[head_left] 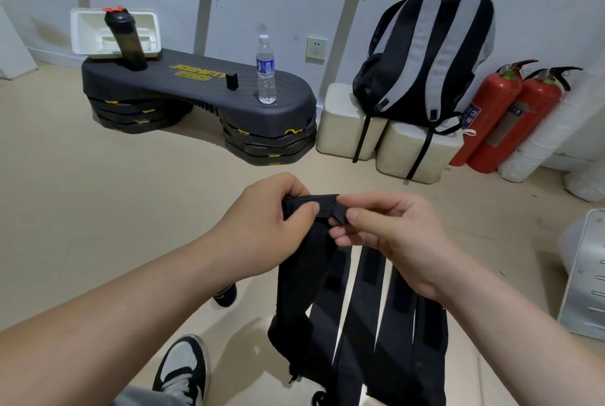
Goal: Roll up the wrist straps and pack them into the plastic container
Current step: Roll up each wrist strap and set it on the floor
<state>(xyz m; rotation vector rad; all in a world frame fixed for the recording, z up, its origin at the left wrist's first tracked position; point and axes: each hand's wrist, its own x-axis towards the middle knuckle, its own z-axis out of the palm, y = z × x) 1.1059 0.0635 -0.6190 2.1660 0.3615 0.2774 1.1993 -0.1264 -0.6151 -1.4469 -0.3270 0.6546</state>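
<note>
Both hands hold the top end of a black wrist strap in mid-air over the floor. My left hand pinches its left part and my right hand pinches the folded right end. The long tail hangs down toward my feet. Several more black straps with velcro patches lie side by side beneath my right forearm. A white plastic container stands tilted on the far left end of the black step platform, with a dark shaker bottle in front of it.
A water bottle stands on the platform. A black and grey backpack rests on cream blocks. Two red fire extinguishers lean at the wall. A white metal unit is at the right edge. My shoe is below.
</note>
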